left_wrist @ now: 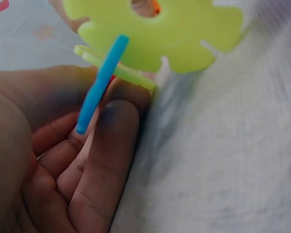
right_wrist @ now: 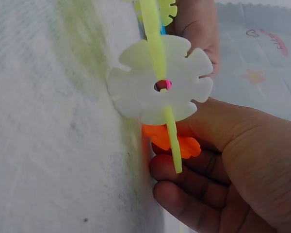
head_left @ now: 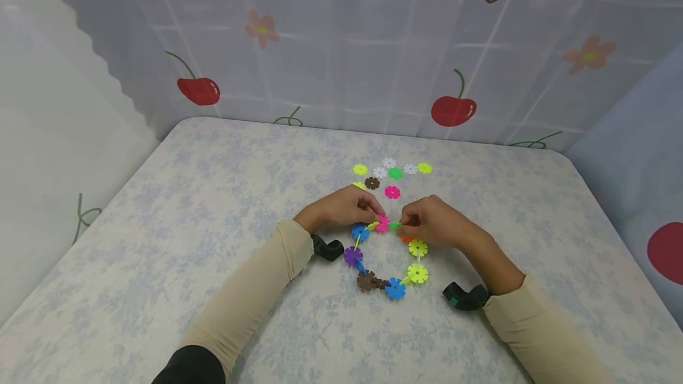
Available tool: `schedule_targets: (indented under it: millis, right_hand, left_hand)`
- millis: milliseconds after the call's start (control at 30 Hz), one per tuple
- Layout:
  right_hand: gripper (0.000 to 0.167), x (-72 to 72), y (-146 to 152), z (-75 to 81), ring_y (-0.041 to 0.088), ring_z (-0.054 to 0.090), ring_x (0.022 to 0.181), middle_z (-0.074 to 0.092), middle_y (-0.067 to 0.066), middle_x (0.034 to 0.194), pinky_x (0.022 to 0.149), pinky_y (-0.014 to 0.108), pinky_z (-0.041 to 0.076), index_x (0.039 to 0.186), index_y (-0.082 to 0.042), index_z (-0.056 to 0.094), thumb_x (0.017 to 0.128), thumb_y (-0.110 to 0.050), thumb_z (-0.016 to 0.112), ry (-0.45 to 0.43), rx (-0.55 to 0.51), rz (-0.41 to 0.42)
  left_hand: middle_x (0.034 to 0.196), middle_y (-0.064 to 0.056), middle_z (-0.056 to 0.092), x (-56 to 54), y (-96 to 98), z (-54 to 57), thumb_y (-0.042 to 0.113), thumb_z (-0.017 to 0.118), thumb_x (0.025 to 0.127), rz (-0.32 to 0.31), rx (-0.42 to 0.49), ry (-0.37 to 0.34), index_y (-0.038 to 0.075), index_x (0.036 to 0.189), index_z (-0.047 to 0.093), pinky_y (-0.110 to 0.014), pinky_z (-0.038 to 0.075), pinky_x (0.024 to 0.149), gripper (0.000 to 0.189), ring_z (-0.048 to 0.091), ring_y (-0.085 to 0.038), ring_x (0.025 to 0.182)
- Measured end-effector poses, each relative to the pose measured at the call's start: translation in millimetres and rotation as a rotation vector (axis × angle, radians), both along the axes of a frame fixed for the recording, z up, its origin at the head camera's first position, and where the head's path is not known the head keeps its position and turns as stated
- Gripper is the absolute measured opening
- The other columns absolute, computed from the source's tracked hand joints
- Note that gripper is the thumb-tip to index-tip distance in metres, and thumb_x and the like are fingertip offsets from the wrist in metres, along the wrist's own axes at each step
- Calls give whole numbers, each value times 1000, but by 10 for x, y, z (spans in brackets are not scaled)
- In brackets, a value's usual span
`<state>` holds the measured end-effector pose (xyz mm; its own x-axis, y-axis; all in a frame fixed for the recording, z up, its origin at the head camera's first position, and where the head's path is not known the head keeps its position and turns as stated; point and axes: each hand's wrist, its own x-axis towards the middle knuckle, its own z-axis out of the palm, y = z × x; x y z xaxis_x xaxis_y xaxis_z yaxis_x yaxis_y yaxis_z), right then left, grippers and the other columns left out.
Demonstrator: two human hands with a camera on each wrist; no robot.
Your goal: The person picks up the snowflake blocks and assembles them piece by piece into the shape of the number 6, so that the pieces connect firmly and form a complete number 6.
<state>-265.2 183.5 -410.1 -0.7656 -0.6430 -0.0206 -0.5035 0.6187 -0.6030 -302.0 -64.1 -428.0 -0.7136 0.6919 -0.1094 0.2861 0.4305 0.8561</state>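
Observation:
A ring of linked, notched plastic snowflake discs lies on the table between the two hands. At its far side the left hand point(head_left: 345, 206) pinches a pink snowflake disc point(head_left: 382, 223). From the right, the right hand point(head_left: 440, 223) pinches a green snowflake disc point(head_left: 395, 226) beside the pink one. An orange disc point(right_wrist: 172, 141) sits under the right hand's fingers, next to a white disc point(right_wrist: 136, 92). In the left wrist view, a blue disc point(left_wrist: 103, 82) stands edge-on before the fingers. The pinching fingertips are partly hidden in both wrist views.
Loose discs lie beyond the ring, among them a pink one point(head_left: 392, 192), a brown one point(head_left: 372, 183) and a green one point(head_left: 395, 173). The patterned tablecloth point(head_left: 240, 176) reaches a printed curtain point(head_left: 341, 46) at the back. Black wrist devices point(head_left: 465, 297) hang near the cloth.

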Motion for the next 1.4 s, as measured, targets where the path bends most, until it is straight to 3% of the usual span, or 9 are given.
schedule_targets:
  millis: [200,400,500,633,767,867,1000,1233,1400]
  right_hand:
    - [27,21,-25,-6,9,44,54,49,-10,57,52,26,38,67,-17,65,90,-11,79,47,-27,33]
    - [25,18,-34,-7,9,42,54,46,-10,57,52,25,36,69,-16,65,90,-10,79,47,-47,28]
    - [18,-1,-16,-2,12,46,58,52,-8,61,55,27,39,75,-16,70,91,-11,78,3,-36,-6]
    - [3,-41,72,1,15,57,72,67,-6,78,66,31,50,93,-12,76,91,-10,77,-52,-39,-55]
    - [13,-73,167,1,19,62,80,71,0,90,71,33,53,106,-7,75,93,-8,75,-110,-63,-159]
    - [16,-70,196,10,23,62,83,68,7,95,71,31,54,111,-4,73,96,-7,70,-230,-136,-235]
    - [22,-54,201,19,27,64,90,66,14,102,78,31,57,118,2,69,99,-9,66,-400,-255,-270]
    - [22,-56,171,-2,23,64,78,73,10,92,67,29,51,112,2,71,96,-13,71,-448,-275,-333]
    - [19,-49,153,-1,22,67,77,74,10,93,71,31,56,106,4,71,95,-10,73,-469,-291,-354]
  left_hand:
    - [90,1,73,-2,5,4,10,70,97,-11,14,18,5,109,79,-26,49,74,15,59,-10,79]
    - [88,0,73,6,13,10,8,70,97,0,26,-8,4,107,78,-25,48,72,14,58,-10,76]
    - [85,-1,72,14,8,15,10,69,97,14,19,-27,5,106,78,-25,47,72,13,57,-10,74]
    - [83,-2,70,16,-8,20,13,69,98,19,3,-46,9,105,76,-26,47,73,11,55,-12,73]
    - [82,-3,69,3,-18,13,15,68,98,9,3,-61,10,105,75,-28,47,73,11,55,-13,73]
    - [83,-4,69,-6,-16,13,15,68,99,1,8,-68,9,108,75,-28,48,74,13,55,-14,73]
    - [84,-5,68,-8,-19,10,14,67,99,-10,21,-81,8,114,72,-28,49,75,17,56,-15,73]
    - [80,-6,62,-8,-37,-4,11,64,99,-44,53,-97,6,118,70,-29,48,73,20,53,-17,71]
    - [79,-5,63,-7,-55,4,10,64,99,-63,61,-80,7,118,71,-29,47,73,20,54,-17,71]
